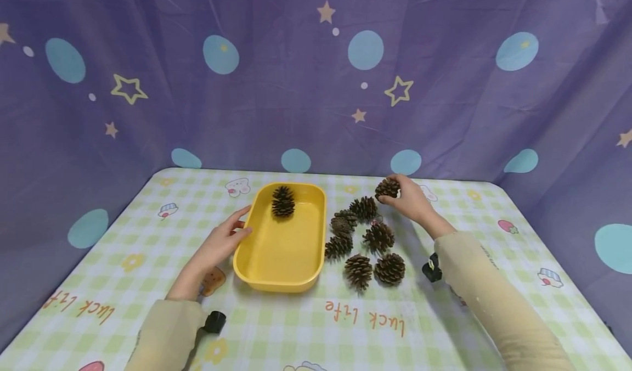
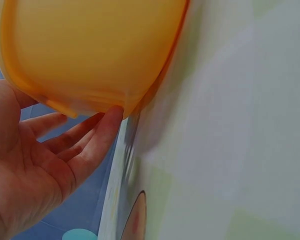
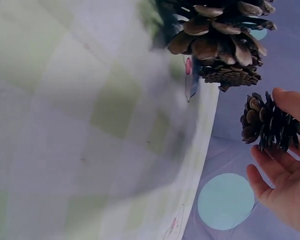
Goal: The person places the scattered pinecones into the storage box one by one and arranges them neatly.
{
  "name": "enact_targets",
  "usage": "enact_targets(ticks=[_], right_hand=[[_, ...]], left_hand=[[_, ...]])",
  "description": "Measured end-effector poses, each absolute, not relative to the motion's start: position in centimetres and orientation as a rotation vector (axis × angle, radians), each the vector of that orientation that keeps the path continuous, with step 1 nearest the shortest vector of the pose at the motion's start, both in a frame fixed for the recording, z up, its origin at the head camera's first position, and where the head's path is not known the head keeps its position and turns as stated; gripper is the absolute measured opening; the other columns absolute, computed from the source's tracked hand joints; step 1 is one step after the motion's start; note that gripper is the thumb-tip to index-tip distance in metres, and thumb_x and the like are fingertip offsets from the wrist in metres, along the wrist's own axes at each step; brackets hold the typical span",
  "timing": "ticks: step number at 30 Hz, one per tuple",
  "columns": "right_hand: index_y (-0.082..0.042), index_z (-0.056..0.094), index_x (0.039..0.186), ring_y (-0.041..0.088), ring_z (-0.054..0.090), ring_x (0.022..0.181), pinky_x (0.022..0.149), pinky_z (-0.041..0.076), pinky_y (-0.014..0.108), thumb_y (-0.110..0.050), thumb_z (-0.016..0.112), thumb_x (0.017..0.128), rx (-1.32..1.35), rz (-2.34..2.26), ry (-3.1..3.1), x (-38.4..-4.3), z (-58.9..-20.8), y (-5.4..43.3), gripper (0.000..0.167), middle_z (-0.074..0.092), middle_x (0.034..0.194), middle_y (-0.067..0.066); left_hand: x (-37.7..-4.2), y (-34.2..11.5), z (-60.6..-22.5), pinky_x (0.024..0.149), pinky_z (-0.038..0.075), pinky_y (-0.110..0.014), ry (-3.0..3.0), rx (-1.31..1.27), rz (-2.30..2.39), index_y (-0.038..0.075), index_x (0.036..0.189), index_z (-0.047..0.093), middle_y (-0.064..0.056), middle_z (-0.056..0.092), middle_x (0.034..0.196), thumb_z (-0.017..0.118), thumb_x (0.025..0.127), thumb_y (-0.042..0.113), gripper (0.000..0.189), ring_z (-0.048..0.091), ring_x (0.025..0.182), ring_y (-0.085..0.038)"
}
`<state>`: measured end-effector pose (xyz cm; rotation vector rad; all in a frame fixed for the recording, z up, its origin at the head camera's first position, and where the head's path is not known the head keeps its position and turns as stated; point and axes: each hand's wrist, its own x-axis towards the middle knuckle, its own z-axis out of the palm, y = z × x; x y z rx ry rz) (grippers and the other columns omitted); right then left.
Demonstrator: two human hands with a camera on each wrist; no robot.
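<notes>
My right hand (image 1: pixel 407 200) holds a brown pine cone (image 1: pixel 387 189) between thumb and fingers, near the far edge of the table. The right wrist view shows that pine cone (image 3: pixel 267 122) above the cloth, in the grasp of the right hand (image 3: pixel 290 170). On the left, my left hand (image 1: pixel 219 243) grips the side of a yellow plastic basin (image 1: pixel 281 250). Seen from the left wrist, the fingers of the left hand (image 2: pixel 50 160) touch the basin's outer wall (image 2: pixel 90 65). One pine cone (image 1: pixel 283 201) lies inside the basin toward its far end.
Several pine cones (image 1: pixel 378 237) lie in a loose cluster right of the basin, some close to its wall. A green-and-white checked cloth (image 1: pixel 276 332) covers the table. Behind it hangs a purple curtain (image 1: pixel 296 96). Black wrist devices (image 1: pixel 432 268) sit under both sleeves.
</notes>
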<state>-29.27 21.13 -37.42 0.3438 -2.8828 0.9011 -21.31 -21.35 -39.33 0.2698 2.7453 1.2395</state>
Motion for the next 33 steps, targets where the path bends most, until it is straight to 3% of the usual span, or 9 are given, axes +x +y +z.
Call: enact_targets(ticks=[7, 16, 33], right_hand=[[-0.006, 0.041, 0.133, 0.034, 0.048, 0.113, 0.092, 0.039, 0.049, -0.038, 0.064, 0.083, 0.379, 0.990, -2.830, -29.2, -36.7, 20.6, 0.064, 0.051, 0.125, 0.015], [-0.009, 0.039, 0.135, 0.031, 0.049, 0.112, 0.089, 0.041, 0.049, -0.052, 0.056, 0.084, 0.350, 0.985, -2.844, -29.2, -35.9, 19.8, 0.069, 0.049, 0.128, 0.015], [-0.011, 0.042, 0.131, 0.029, 0.049, 0.112, 0.090, 0.041, 0.047, -0.047, 0.058, 0.085, 0.420, 1.009, -2.828, -29.1, -34.4, 16.5, 0.061, 0.050, 0.125, 0.011]], left_hand=[[-21.4, -21.3, -39.4, 0.077, 0.045, -0.035, 2.736, 0.286, 1.252, 0.024, 0.146, 0.022, -0.018, 0.050, 0.126, 0.045, 0.095, 0.032, 0.056, 0.056, 0.100, -0.026], [-21.4, -21.4, -39.5, 0.076, 0.045, -0.034, 2.725, 0.276, 1.256, 0.026, 0.146, 0.021, -0.017, 0.049, 0.127, 0.045, 0.095, 0.033, 0.056, 0.056, 0.099, -0.026], [-21.4, -21.5, -39.5, 0.074, 0.045, -0.033, 2.714, 0.277, 1.275, 0.026, 0.146, 0.022, -0.017, 0.049, 0.127, 0.046, 0.095, 0.033, 0.057, 0.056, 0.099, -0.025]])
